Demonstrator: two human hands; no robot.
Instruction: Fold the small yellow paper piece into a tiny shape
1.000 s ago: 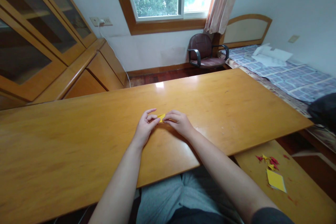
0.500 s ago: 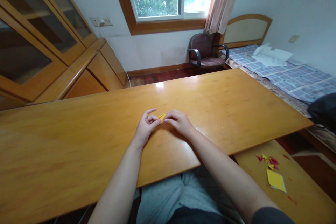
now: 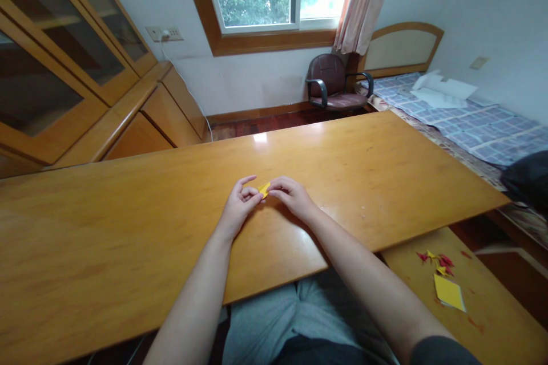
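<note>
A small piece of folded yellow paper (image 3: 264,190) is held between my two hands, just over the wooden table (image 3: 149,222). My left hand (image 3: 240,201) pinches its left side between thumb and fingers, with one finger raised away. On the other side, the fingertips of my right hand (image 3: 291,194) close on the paper's right edge. The fingers partly cover the paper, so its exact folded shape is hard to make out.
On a lower surface (image 3: 492,319) at the right lie a stack of yellow square paper (image 3: 449,293) and several small red and yellow folded paper pieces (image 3: 445,262). A brown armchair (image 3: 329,80) stands beyond the table, beside a bed (image 3: 492,125). A glass-door cabinet (image 3: 94,68) rises at left.
The yellow paper has turned and changed shape slightly between my fingertips. Both hands stay in nearly the same spot, with only small finger shifts.
</note>
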